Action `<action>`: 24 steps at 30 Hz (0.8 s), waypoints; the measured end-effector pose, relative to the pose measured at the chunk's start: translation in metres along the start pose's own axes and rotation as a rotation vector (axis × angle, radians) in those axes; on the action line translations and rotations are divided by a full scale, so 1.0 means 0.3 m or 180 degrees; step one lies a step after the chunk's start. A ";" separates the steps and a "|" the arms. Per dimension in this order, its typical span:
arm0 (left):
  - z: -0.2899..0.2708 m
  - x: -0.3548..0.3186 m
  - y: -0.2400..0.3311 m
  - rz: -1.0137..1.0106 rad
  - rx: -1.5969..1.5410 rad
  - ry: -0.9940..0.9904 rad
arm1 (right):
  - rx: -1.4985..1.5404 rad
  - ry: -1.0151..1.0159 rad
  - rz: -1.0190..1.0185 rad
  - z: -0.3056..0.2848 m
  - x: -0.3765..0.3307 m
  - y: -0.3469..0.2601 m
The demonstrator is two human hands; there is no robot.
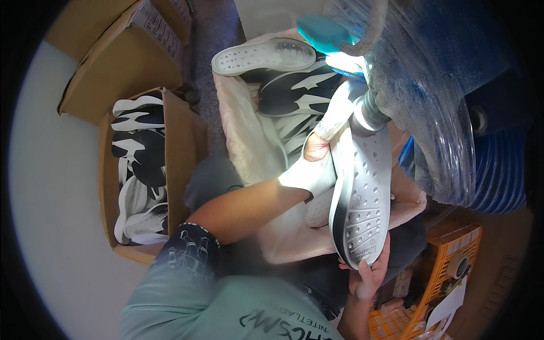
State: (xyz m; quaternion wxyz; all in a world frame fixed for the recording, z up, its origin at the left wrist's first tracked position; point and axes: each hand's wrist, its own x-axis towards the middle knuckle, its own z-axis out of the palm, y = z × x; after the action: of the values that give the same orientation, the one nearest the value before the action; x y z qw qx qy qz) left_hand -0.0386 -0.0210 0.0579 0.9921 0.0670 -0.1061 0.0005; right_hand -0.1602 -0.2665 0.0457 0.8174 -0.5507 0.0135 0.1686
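Observation:
A white shoe sole [365, 192] with a dimpled inner face and a black side edge stands lengthwise before me, its heel end toward my body. My left hand [334, 122], in a worn white glove with some bare skin showing through, is closed on its far end. Right beside that hand, a grey round machine head [369, 116] meets or nearly meets the sole; contact is hard to make out. My bare right hand [368, 277] grips the heel end, thumb on the inner face.
Under the sole, a cloth-lined bin [238, 124] holds several black-and-white soles [300, 93]. More soles fill a cardboard box [175, 170] at left. A bright lamp [345, 59], plastic sheeting [430, 113] and a blue ribbed hose [498, 175] crowd the right. An orange crate [453, 255] stands lower right.

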 end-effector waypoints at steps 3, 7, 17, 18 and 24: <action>0.005 0.003 0.015 0.0001 0.0179 -0.0022 | 0.0048 -0.0162 -0.0021 0.080 0.028 -0.033; 0.005 0.014 0.040 0.0112 0.0444 -0.0024 | 0.0124 -0.0065 -0.0240 0.154 0.110 -0.048; -0.019 0.097 0.097 0.0784 0.1754 0.0174 | 0.0002 -0.0185 -0.0286 0.220 0.314 -0.126; -0.020 0.107 0.107 0.0887 0.1978 0.0177 | 0.0031 -0.0180 -0.0266 0.217 0.333 -0.130; -0.032 0.204 0.185 0.1721 0.3400 -0.0183 | 0.0752 -0.0724 -0.0533 0.189 0.476 -0.115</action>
State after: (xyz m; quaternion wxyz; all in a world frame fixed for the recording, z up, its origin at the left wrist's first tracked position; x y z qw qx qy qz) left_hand 0.0225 0.0346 0.0689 0.7826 0.5270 -0.1313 0.3043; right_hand -0.0247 -0.1897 0.0692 0.8838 -0.4275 -0.1053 0.1584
